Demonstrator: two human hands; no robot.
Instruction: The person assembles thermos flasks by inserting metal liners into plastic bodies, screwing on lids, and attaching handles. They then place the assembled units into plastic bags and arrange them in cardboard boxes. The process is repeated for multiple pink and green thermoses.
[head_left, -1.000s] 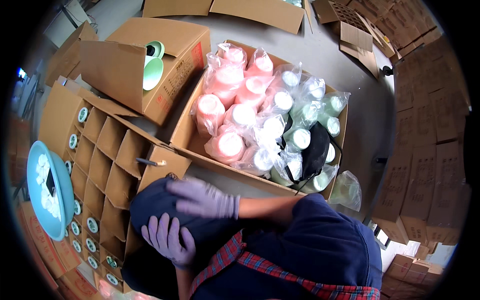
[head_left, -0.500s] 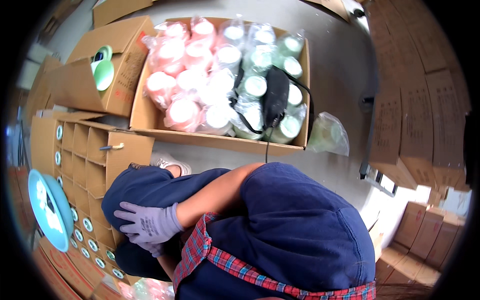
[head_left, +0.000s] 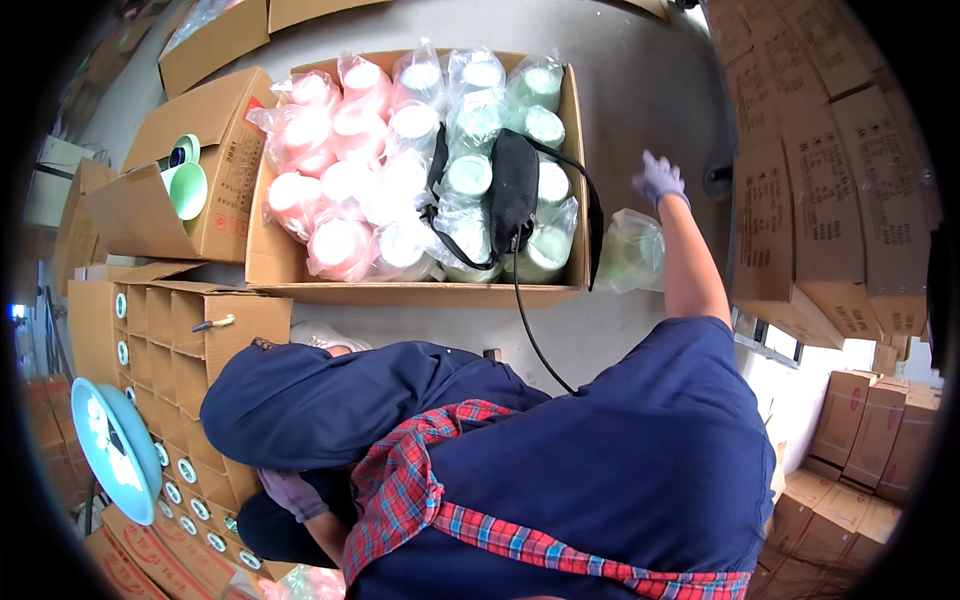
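Stretched far out to the right, my right hand wears a lavender glove and is open, fingers spread, over the grey floor. Just below it lies a bagged green cup on the floor, partly behind my forearm. My left hand, gloved alike, is down by my knees at the divided carton; its fingers are hidden by my leg. In front of me a large open carton holds several pink, white and green cups in clear bags. A black pouch with straps rests on them.
At the left stand a light-blue basin and a carton with green cups sticking out. A pen-like tool lies on the divided carton's edge. Stacked cartons line the right side; a black cord runs from the pouch toward me.
My right arm has swung from my knee out to the far right, its fingers now spread. My left hand stays low by my legs. The view has shifted slightly.
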